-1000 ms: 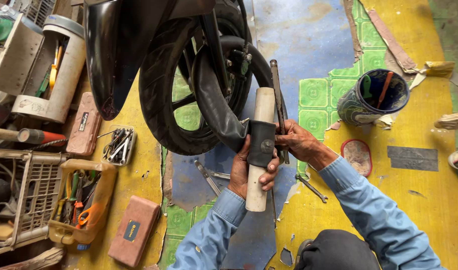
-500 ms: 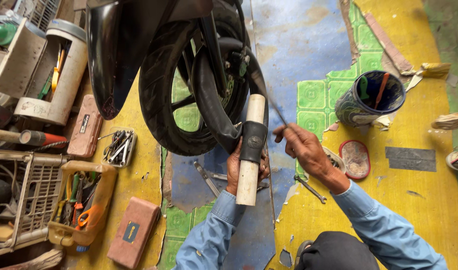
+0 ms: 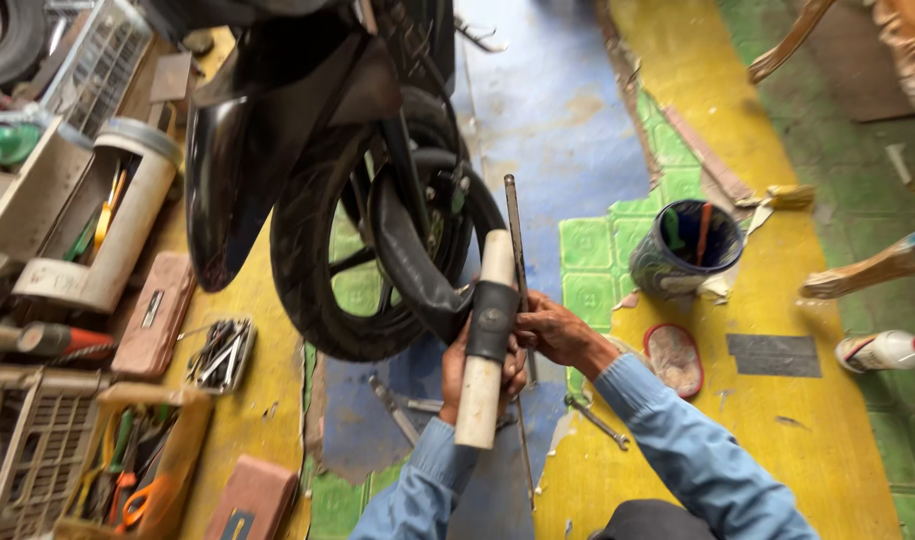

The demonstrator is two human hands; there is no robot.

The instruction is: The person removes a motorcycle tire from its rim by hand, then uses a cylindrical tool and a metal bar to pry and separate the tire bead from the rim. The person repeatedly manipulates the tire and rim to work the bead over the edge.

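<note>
A black motorcycle wheel (image 3: 307,270) stands upright on the floor, with a black inner tube (image 3: 402,255) looped out beside it. My left hand (image 3: 455,372) grips a pale wooden cylinder with a black rubber band round its middle (image 3: 487,350), held against the tube. My right hand (image 3: 549,330) holds a long thin metal rod (image 3: 514,235) upright, right beside the cylinder. Both sleeves are light blue.
A dark bucket (image 3: 685,250) stands at right on green tiles, a red dish (image 3: 674,357) below it. Wrenches (image 3: 597,420) lie near my arms. Tool crates (image 3: 97,450), a box of sockets (image 3: 220,352), brown cases and a cut white canister (image 3: 127,230) line the left.
My right hand drew away to the right with the rod, then came back against the cylinder. The view has tilted and shifted upward.
</note>
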